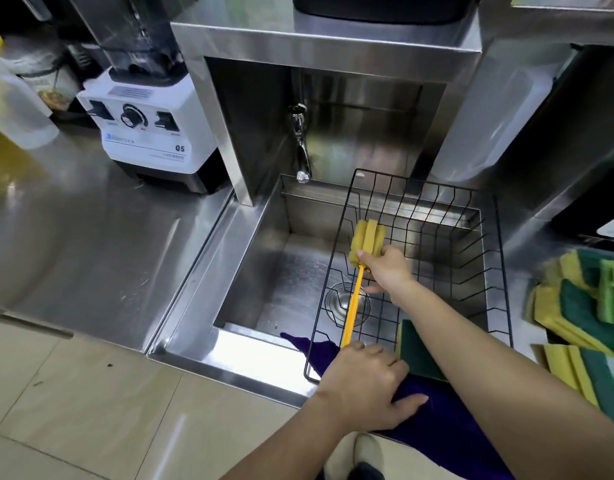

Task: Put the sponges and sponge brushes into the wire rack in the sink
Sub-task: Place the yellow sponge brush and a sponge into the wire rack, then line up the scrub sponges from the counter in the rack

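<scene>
A single head-worn wide-angle view looks steeply forward and down, close over the sink [264, 271] and wire rack [437, 209], bench [91, 230] at left.

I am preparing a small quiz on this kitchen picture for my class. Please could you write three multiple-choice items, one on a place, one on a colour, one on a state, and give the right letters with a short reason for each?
1. Where does the wire rack sit?
A. in the sink
B. on the floor
C. on top of the blender

2. What colour is the handle of the sponge brush?
A. red
B. yellow
C. black

3. What is the right hand doing?
A. resting flat on the counter
B. turning the tap
C. gripping the sponge brush just below its foam head

Answers: 1 A, the rack stands inside the steel basin. 2 B, the long handle is yellow. 3 C, the fingers close around the brush over the rack, while the left hand is at the handle's near end.
</scene>
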